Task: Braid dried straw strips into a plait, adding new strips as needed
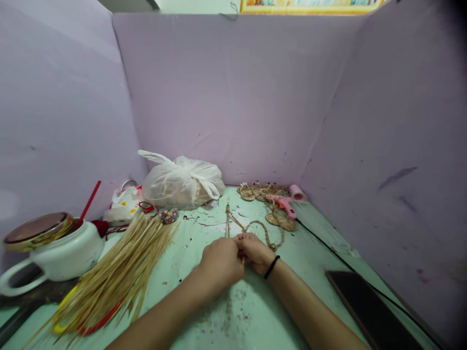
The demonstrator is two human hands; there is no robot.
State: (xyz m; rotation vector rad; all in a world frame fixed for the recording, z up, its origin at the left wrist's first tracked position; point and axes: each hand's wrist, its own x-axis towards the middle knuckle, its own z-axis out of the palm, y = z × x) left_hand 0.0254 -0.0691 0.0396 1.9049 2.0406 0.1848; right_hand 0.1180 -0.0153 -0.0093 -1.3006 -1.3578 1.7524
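Observation:
A thin braided straw cord [260, 223] lies in loose loops on the table and runs down into my hands. My left hand [221, 258] is closed with its fingers pinching the cord's near end. Right against it, my right hand [254, 251], with a black band at the wrist, also pinches the cord; the exact grip is hidden behind the knuckles. Left of my hands lies a fanned bundle of dry straw strips [126, 262]. Beyond the cord, coiled straw pieces [280, 221] rest beside a pink glue gun [282, 203].
At the left, a white enamel mug [71, 253] carries a round lid [38, 232]. A tied plastic bag [178, 184] sits at the back, with a pink thread spool [297, 193] farther right. A black cable [339, 257] passes a dark phone [368, 311]. Lilac walls [233, 97] enclose the table.

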